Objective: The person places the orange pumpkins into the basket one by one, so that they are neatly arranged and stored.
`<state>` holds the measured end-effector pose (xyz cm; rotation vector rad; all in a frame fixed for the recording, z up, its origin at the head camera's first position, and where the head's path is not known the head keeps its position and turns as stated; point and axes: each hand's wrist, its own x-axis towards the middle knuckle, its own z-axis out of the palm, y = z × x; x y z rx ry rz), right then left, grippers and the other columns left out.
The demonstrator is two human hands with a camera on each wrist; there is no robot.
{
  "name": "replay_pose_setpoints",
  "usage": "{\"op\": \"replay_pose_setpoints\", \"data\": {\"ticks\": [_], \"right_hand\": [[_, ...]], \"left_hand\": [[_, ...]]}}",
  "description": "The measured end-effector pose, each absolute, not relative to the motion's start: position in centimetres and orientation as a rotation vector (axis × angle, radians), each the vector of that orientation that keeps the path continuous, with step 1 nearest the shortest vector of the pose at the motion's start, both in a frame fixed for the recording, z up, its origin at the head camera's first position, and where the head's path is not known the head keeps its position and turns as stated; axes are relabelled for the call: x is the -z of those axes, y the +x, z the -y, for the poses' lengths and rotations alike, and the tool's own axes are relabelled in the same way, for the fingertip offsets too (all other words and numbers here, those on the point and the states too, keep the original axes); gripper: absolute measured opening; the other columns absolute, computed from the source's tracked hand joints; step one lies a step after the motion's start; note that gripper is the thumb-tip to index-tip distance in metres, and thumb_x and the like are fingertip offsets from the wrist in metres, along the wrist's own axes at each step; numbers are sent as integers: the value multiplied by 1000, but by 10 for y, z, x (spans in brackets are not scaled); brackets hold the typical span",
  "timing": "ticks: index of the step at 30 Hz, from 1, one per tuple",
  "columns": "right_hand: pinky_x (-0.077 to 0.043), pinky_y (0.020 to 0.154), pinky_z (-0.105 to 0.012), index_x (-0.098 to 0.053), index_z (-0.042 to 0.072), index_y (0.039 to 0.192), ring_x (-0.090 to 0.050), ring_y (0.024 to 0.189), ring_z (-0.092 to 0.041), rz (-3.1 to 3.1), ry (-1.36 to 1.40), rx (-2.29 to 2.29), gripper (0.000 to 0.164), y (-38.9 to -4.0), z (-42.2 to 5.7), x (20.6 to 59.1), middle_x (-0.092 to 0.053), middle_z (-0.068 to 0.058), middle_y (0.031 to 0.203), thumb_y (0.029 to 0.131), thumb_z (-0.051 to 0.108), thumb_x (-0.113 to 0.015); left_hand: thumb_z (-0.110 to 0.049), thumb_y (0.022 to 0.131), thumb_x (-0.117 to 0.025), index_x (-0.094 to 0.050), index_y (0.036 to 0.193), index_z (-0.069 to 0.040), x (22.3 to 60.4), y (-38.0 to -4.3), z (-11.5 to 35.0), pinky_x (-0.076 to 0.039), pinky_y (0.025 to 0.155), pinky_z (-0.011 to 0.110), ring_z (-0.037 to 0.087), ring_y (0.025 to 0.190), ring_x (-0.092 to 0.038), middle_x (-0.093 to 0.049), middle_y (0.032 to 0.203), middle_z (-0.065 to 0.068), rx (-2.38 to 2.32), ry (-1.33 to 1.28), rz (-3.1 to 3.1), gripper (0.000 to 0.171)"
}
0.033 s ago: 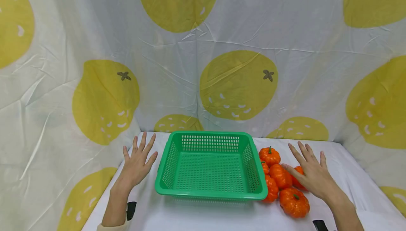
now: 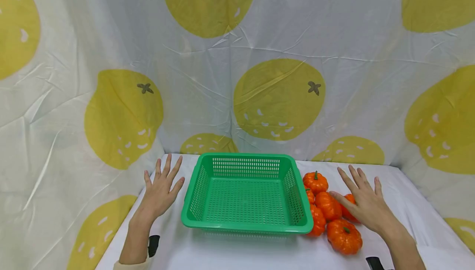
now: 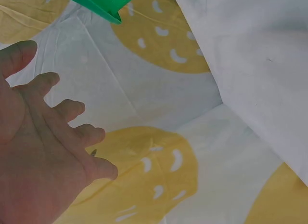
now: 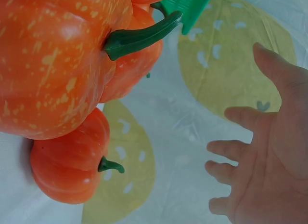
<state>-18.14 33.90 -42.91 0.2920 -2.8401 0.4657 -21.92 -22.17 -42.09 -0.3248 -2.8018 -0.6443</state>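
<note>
A green plastic basket (image 2: 246, 228) with slotted walls sits at the middle of the table, nothing inside it. To its left my left hand (image 2: 160, 193) is held with fingers spread, holding nothing; its palm (image 3: 43, 147) shows in the left wrist view. Several small orange pumpkins cluster by the basket's right side, among them a front one (image 2: 345, 238) and a back one (image 2: 315, 183). My right hand (image 2: 367, 206), fingers spread and without anything in it, overlaps a pumpkin (image 2: 346, 214) at the right. In the right wrist view, a speckled pumpkin (image 4: 53, 65) with a green stem looms large.
White cloth covers the table (image 2: 230, 253). A white curtain (image 2: 200, 109) with big yellow lemon prints rises behind the table and at both sides. A dark wrist strap piece (image 2: 154, 245) shows beside the left forearm.
</note>
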Motion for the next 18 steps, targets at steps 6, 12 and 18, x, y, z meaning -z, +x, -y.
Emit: {"op": "replay_pose_setpoints", "data": {"ticks": [6, 12, 18], "right_hand": [[23, 116, -71, -13, 13, 167, 0, 156, -55, 2863, 273, -485, 87, -180, -339, 430, -12, -34, 168, 102, 51, -57], [25, 114, -71, -11, 13, 167, 2, 155, -56, 2921, 245, -501, 89, -179, -338, 432, -12, -35, 167, 102, 52, -56], [24, 114, -71, -13, 12, 167, 0, 155, -57, 2918, 263, -506, 87, -182, -339, 432, -11, -35, 167, 103, 51, -56]], "left_hand": [[-39, 109, -46, -23, 166, -21, 422, -220, 222, 7, 113, 82, 53, 158, 0, -8, 174, 20, 667, -339, 2801, 64], [-39, 109, -46, -22, 167, -22, 429, -221, 220, 7, 112, 82, 55, 157, 0, -8, 174, 20, 760, -375, 2801, 64], [-39, 110, -45, -20, 167, -24, 444, -229, 212, 9, 113, 81, 53, 158, 2, -8, 174, 20, 887, -426, 2817, 64]]}}
